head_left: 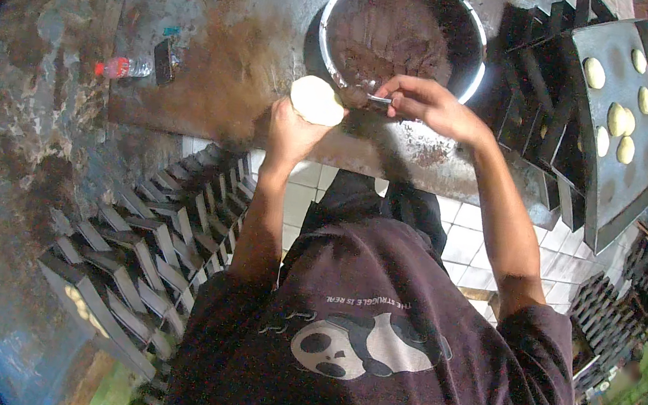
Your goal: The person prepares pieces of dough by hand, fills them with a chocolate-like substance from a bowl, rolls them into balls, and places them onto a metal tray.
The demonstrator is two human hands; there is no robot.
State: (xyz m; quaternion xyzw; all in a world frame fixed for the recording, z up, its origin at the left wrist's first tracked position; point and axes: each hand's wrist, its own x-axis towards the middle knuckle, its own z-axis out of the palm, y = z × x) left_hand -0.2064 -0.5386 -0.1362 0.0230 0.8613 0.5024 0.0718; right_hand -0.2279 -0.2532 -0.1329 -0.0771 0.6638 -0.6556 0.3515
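Note:
My left hand (290, 136) is closed around a flattened round of pale dough (316, 101), held up at the near edge of the table. Between the fingers of my right hand (432, 110) is a small metal spoon or spatula (380, 99). Its tip carries dark brown paste and meets the right side of the dough. Just beyond both hands stands a wide metal bowl (325, 33) with a shiny rim. Dark brown paste (393, 34) fills much of it, and smears cling to its inner wall.
At right, a metal tray (623, 199) bearing several dough balls (617, 119) tops a criss-crossed stack of trays (534, 91). A clear bottle with a red cap (123, 68) lies at left beside a dark flat object (163, 61). More stacked trays (145, 235) stand at lower left.

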